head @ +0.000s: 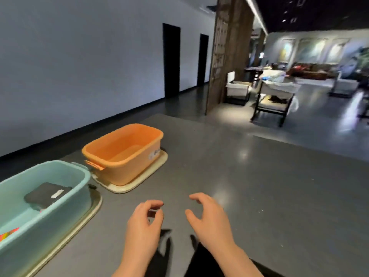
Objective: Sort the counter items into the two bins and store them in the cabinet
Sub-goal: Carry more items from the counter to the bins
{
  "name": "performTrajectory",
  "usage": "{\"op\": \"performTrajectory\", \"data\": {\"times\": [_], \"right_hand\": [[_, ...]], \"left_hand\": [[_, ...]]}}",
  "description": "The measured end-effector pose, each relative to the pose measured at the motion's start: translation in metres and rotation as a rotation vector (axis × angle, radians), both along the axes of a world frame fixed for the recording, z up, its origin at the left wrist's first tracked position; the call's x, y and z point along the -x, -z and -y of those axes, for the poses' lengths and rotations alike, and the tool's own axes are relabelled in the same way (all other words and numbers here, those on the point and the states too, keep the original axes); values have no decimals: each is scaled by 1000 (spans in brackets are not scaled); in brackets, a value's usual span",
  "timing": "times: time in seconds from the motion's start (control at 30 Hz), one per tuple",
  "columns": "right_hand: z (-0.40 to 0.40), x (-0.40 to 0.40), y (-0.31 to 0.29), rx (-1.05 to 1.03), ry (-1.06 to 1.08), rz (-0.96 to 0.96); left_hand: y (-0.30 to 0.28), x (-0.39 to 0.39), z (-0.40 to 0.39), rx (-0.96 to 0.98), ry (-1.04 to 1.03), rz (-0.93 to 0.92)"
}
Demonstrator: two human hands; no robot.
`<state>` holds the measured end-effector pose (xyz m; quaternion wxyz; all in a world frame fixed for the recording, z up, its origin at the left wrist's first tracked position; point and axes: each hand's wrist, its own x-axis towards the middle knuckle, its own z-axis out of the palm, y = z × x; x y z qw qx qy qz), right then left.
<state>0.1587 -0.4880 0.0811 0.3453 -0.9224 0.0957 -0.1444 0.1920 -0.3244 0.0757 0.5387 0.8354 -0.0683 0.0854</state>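
Note:
An orange bin [127,168] stands on a cream lid [147,176] at the left of the grey counter [249,176]; nothing shows inside it. Nearer to me, at the far left, a teal bin [65,198] rests on a second lid [85,214]. It holds a dark flat pouch [47,194] and a bright pink and yellow item [8,233] at the frame's edge. My left hand [142,226] and my right hand [209,218] hover side by side over the counter's near edge, fingers curled and apart, with nothing in them.
The counter's far edge [259,134] drops to a polished floor. Beyond it stand a dark-framed chair [273,100], a brown pillar [225,54] and lounge furniture. A grey wall with two dark doorways [171,60] runs along the left.

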Motion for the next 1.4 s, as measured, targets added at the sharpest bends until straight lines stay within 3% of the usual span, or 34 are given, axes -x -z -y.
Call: {"op": "performTrajectory", "data": {"times": [0.13,0.27,0.5,0.67,0.93,1.2,1.4], "right_hand": [[106,97,-6,5,375,10],[194,216,-18,39,684,31],[306,441,-27,81,1183,75],[369,601,-27,104,1426,-7],[439,762,-26,79,1682,-65],[545,842,-7,51,1809,-120],[641,893,-28,85,1876,-155]], "left_hand": [[5,44,121,34,357,-38],[-13,116,246,-11,685,44],[-31,303,433,-13,1144,128],[-33,457,539,-18,1368,134],[-22,604,650,-150,1518,275],[-11,686,798,-265,1564,422],[-20,745,917,-301,1627,482]]}}
